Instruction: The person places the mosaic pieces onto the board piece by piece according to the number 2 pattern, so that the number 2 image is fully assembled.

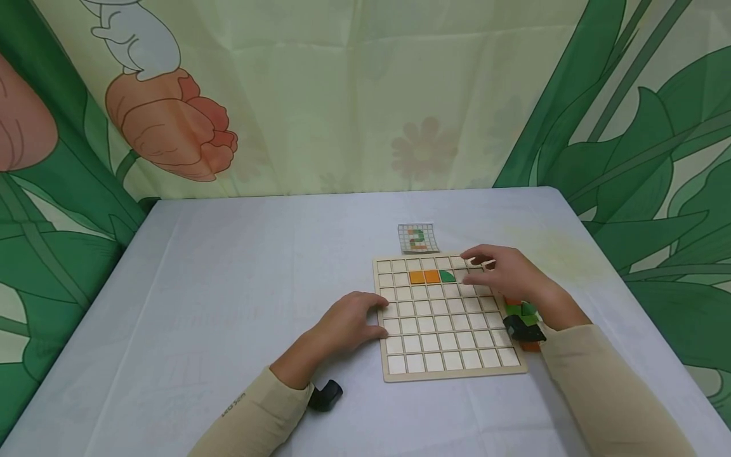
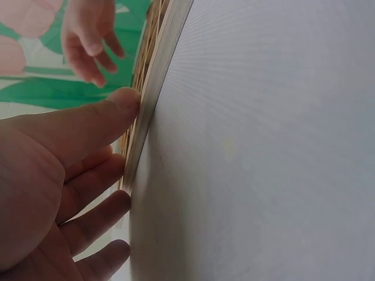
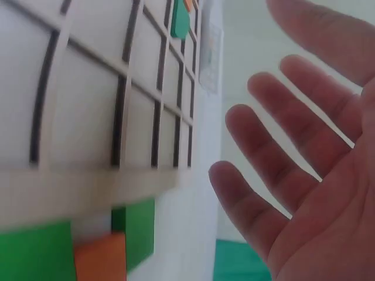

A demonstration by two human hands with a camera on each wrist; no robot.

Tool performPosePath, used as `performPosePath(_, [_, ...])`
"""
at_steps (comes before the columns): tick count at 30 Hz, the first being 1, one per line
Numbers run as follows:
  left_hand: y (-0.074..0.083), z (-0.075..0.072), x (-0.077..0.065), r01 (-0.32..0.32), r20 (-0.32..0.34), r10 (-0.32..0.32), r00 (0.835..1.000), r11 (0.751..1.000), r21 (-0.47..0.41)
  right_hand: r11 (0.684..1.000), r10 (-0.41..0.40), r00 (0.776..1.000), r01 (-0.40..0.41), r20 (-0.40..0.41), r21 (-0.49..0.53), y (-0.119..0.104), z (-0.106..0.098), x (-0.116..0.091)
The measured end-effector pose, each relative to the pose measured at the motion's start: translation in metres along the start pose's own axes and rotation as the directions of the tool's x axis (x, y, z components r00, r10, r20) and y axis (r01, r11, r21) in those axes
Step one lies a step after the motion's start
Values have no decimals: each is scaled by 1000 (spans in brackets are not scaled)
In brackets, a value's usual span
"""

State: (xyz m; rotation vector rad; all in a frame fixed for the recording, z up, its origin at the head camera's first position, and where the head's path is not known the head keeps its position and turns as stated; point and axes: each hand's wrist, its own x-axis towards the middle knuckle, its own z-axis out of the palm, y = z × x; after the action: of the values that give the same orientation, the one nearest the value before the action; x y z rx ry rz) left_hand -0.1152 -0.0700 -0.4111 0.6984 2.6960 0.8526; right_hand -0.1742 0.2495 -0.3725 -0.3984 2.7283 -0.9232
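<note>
"Pale wooden grid board (image 1: pixel 426 325): where, against the hands?"

"Its nine o'clock edge touches the left hand (image 1: pixel 349 322), digits spread; the right hand (image 1: pixel 507 273), also spread, hovers above one o'clock."

"Counts?"

"One board, bearing two orange square tiles (image 1: pixel 417 277) and one green quarter-round tile (image 1: pixel 447 276) towards eleven; one printed grid card (image 1: pixel 419 238) just beyond twelve. Loose green and orange tiles (image 1: pixel 514 310) beside three: partly hidden, uncountable."

"Room?"

"White tablecloth (image 1: pixel 228 304) beneath reaches far towards nine, less towards three."
</note>
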Motion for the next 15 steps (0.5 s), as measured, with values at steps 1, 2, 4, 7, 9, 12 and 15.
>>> performPosePath(1, [0,0,0,-2,-1,2,1000,1000,4,1000,3,1000,-3,-4,6,2,-2,-2])
performPosePath(2, [0,0,0,-3,-1,3,1000,1000,6,1000,5,1000,-5,-11,8,5,-5,-5])
performPosePath(4, [1,0,0,2,0,-2,1000,1000,9,1000,15,1000,-15,-22,3,10,-9,-9])
performPosePath(7, [2,-1,0,9,4,-9,1000,1000,12,999,39,999,-39,-33,-12,19,-13,-14])
performPosePath(9, [2,-1,0,13,6,-13,1000,1000,14,998,53,998,-54,-35,-23,26,-15,-17])
performPosePath(12, [1,-1,0,15,7,-15,1000,1000,12,998,62,998,-63,-31,-25,34,-17,-21])
performPosePath(15, [1,0,0,15,6,-15,1000,1000,10,997,67,997,-68,-29,-31,39,-17,-25])
